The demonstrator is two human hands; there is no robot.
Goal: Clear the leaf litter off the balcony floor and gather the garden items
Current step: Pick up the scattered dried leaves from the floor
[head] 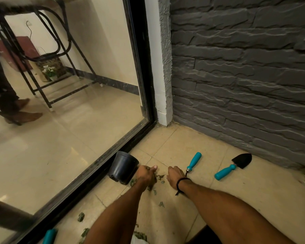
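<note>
Your left hand clutches leaves beside the tipped pot. Your right hand curls on the floor (grip: cannot tell), touching a teal tool.

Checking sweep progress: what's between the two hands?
Head view: a few loose leaves on the tile, between the left hand and the right hand. Nothing else lies in that gap.

Dim warm light, glare on glass door, wide-angle edge warp, blurry corners
</note>
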